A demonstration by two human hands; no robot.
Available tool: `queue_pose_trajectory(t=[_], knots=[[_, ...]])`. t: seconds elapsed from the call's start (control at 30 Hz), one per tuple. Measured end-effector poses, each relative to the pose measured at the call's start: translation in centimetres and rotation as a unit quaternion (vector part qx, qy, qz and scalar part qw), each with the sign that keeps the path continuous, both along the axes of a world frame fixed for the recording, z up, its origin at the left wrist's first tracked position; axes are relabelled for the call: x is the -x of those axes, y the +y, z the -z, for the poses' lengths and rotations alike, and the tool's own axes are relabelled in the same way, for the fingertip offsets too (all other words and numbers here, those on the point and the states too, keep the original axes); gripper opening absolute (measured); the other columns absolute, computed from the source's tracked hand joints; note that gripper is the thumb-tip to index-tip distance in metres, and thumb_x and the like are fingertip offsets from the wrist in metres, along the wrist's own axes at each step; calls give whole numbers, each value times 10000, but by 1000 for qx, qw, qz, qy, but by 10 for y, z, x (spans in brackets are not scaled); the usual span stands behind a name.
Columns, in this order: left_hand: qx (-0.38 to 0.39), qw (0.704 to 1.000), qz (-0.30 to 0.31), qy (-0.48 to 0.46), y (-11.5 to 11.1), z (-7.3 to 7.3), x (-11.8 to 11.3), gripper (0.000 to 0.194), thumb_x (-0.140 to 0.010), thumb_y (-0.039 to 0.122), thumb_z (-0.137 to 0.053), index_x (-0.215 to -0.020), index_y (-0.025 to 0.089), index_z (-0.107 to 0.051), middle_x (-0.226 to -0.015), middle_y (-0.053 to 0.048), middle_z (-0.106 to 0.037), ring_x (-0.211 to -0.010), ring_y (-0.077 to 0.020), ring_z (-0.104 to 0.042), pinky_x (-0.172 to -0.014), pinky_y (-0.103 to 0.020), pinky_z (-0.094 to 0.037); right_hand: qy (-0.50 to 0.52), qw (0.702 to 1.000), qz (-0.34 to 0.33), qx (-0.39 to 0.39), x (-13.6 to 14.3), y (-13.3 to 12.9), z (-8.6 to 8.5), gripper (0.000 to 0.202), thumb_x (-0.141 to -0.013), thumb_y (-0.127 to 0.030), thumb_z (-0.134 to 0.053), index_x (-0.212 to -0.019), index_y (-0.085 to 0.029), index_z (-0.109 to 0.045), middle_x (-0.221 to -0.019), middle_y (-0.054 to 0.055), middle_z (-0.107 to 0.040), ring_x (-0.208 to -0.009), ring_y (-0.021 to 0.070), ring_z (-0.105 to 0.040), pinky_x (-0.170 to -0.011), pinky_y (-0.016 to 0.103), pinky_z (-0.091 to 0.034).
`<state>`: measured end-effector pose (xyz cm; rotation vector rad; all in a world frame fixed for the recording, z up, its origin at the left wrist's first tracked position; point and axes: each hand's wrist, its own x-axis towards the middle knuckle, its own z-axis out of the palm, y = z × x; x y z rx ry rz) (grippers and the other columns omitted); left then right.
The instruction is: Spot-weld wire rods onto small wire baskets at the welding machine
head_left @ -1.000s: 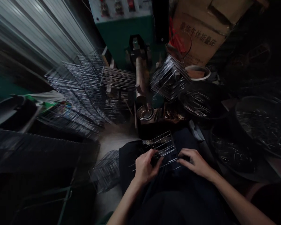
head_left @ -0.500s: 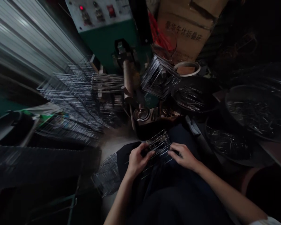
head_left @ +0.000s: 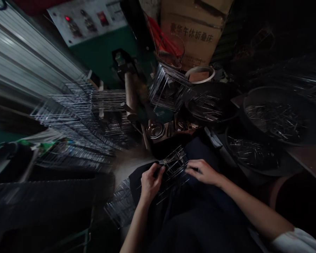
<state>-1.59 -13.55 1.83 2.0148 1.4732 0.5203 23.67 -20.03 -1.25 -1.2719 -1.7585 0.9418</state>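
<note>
A small wire grid piece [head_left: 176, 162] of thin metal rods rests over my dark-clothed lap. My left hand [head_left: 150, 181] pinches its left side, with thumb and forefinger close together. At the right side, my right hand [head_left: 204, 171] has its thumb and fingers closed on the ends of the wires. Loose-looking rod ends stick out below the grid between the hands. Dim light and blur hide exactly which rods each hand grips.
Ahead stands a green machine [head_left: 100, 52] with a metal arm [head_left: 131, 93]. Stacked wire racks [head_left: 76, 112] fill the left. Several dark basins [head_left: 279, 116] of metal rods lie to the right. A cardboard box [head_left: 192, 35] is behind; bent wire frames [head_left: 168, 88] hang near the machine.
The view has turned, so the surroundings shift left in the picture. My left thumb has drawn back from over the grid to its left edge. My right hand stays at the right side.
</note>
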Motion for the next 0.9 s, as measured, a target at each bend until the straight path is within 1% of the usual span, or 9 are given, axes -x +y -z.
queue_pose_trajectory(t=[0.1,0.13,0.2,0.27,0.33,0.43,0.53,0.73,0.9], knots=[[-10,1000,-3,-3,2,0,-1,349,-888,526,-517,-750,210,-576,-564,44,-484,-526,-109,-447,-552,-213,-340,-60,997,22,-41,-22,28,16,246,-1009,-366,-475,-886,-209,-619,-841,38,-619,-807,176,-599,-759,297,-471],[-12,1000,-4,-1,2,0,-1,347,-888,524,-519,-748,211,-574,-564,45,-484,-527,-109,-449,-553,-213,-340,-87,994,18,-68,-26,38,22,217,-1012,-333,-460,-957,-209,-629,-911,63,-634,-870,193,-607,-800,314,-481],[-15,1000,-4,0,4,0,-3,348,-892,520,-515,-744,210,-568,-558,48,-473,-522,-108,-441,-546,-212,-331,-137,983,-20,-118,-29,59,36,209,-1012,-267,-429,-1060,-204,-622,-1007,95,-637,-955,207,-601,-848,327,-491],[-15,1000,-1,-2,6,-1,-4,345,-901,509,-511,-746,206,-566,-565,48,-482,-525,-105,-446,-547,-211,-329,-172,973,-52,-146,-25,75,47,207,-1012,-229,-412,-1058,-204,-611,-993,89,-629,-945,197,-591,-840,309,-494],[-16,1000,4,-3,8,-1,-5,331,-910,490,-511,-756,202,-569,-589,44,-513,-544,-103,-471,-565,-207,-341,-190,968,-60,-155,-19,85,54,200,-1011,-210,-401,-993,-211,-601,-927,65,-612,-885,184,-575,-807,292,-489],[-19,1000,2,-1,11,-1,-5,313,-914,471,-516,-767,200,-574,-601,43,-529,-560,-101,-483,-577,-202,-351,-202,966,-53,-155,-14,89,61,197,-1005,-192,-395,-926,-213,-574,-882,55,-584,-842,185,-550,-770,294,-476],[-21,1000,-6,3,14,1,-4,316,-914,468,-519,-757,198,-571,-582,46,-505,-547,-100,-464,-563,-201,-340,-212,965,-37,-152,-13,85,65,145,-990,-177,-420,-934,-205,-551,-915,74,-576,-874,202,-545,-773,312,-470],[-27,1000,-4,11,17,4,-7,336,-912,498,-520,-765,201,-577,-574,50,-493,-535,-100,-453,-561,-208,-338,-211,968,-19,-135,-15,82,68,107,-980,-171,-460,-901,-206,-522,-893,66,-567,-842,195,-546,-743,300,-458],[-50,999,-14,10,18,3,-11,325,-925,500,-523,-830,203,-616,-621,34,-573,-558,-115,-517,-592,-228,-387,-194,974,-10,-118,-14,87,65,128,-972,-182,-513,-847,-209,-520,-841,39,-564,-778,173,-554,-696,268,-440]])
